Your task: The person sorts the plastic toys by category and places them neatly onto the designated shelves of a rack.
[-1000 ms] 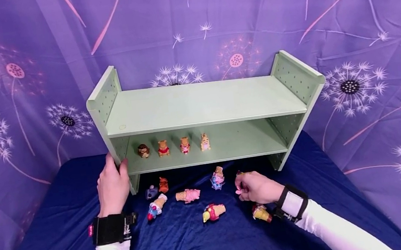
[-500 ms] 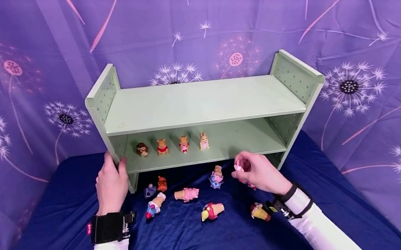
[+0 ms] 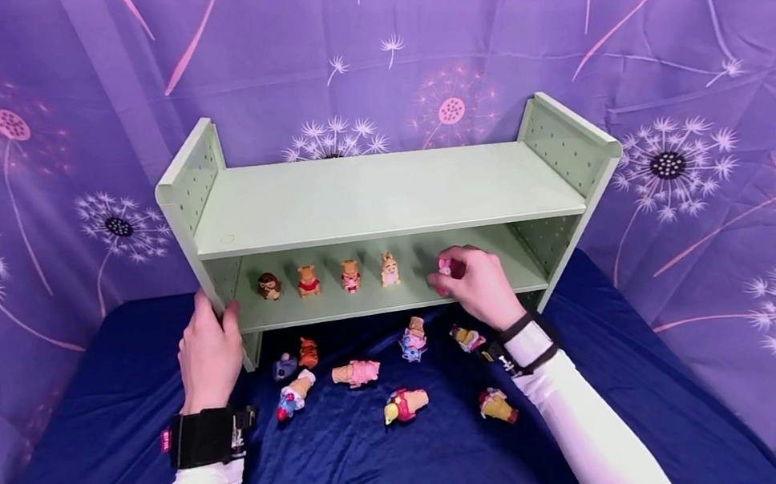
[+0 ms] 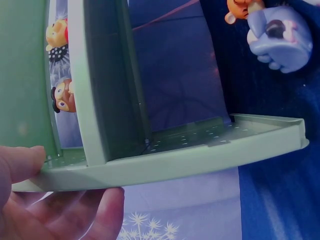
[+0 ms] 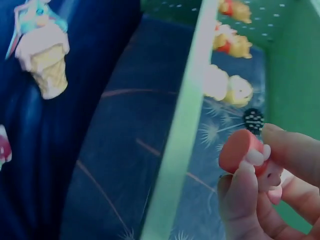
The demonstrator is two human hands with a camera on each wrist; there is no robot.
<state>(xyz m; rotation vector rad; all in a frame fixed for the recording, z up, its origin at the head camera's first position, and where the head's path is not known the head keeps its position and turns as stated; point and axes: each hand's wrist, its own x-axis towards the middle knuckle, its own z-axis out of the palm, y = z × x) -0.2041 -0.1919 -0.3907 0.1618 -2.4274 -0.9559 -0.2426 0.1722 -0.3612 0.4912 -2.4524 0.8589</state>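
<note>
My left hand point(image 3: 209, 357) grips the left side panel of a pale green shelf point(image 3: 385, 194), thumb inside and fingers outside in the left wrist view. Between thumb and fingers, my right hand point(image 3: 484, 287) pinches a small pink piglet figurine point(image 5: 239, 152) over the right part of the lower board. Its flat red base faces the right wrist camera. To its left on that board stand a rabbit figurine point(image 3: 389, 271), two bear figurines in red, one at the middle point(image 3: 350, 276) and one further left point(image 3: 309, 281), and a brown owl figurine point(image 3: 269, 286).
Several figurines lie on the blue cloth point(image 3: 358, 472): a grey-blue donkey point(image 3: 285, 367), an orange tiger point(image 3: 308, 353), and ice-cream-cone figures, including a pink one point(image 3: 356, 372), a red-and-yellow one point(image 3: 405, 405) and a yellow-brown one point(image 3: 498, 406). A purple curtain point(image 3: 306, 50) hangs behind.
My right hand has carried the piglet figurine up from the cloth to the lower board, uncovering a figure lying below. My left hand keeps its grip on the side panel.
</note>
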